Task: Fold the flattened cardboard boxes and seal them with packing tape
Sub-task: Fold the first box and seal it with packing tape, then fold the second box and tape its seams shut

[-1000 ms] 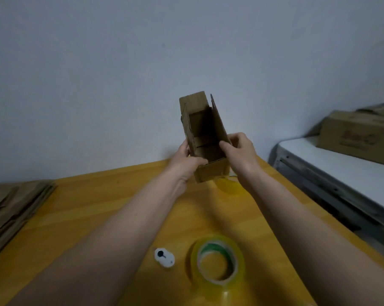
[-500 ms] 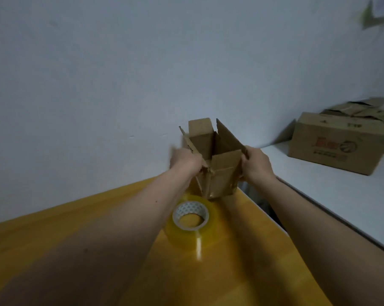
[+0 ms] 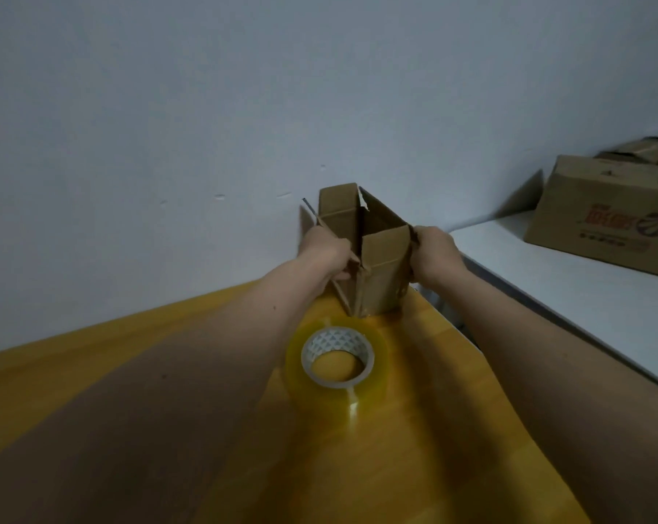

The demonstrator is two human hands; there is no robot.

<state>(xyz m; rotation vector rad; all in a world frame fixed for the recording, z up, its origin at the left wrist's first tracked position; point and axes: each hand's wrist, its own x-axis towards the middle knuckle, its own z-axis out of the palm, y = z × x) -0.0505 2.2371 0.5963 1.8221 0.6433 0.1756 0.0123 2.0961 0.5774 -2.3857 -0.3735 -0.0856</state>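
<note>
Currently the small cardboard box (image 3: 372, 255) stands on the far end of the yellow table (image 3: 414, 429), at the centre of the frame against the wall, with its top flaps open and upright. The left hand (image 3: 325, 255) grasps the box's left side, fingers curled at the near left corner; the right hand (image 3: 433, 255) grasps the right wall, fingers wrapped over its upper edge. The step in hand appears to be squaring the box before closing the flaps. To do it well, keep both grips level and press the opposite walls evenly so the corners stand true; uneven pressure is likely to rack the body into a skew shape. Fold the two shorter flaps first, then the longer ones, so that a single seam remains for taping. The roll of clear packing tape (image 3: 336, 359) lies flat on the table just below the box in the frame, within reach. A larger printed carton (image 3: 603, 217) sits on the white surface (image 3: 565, 296) at the right.
</note>
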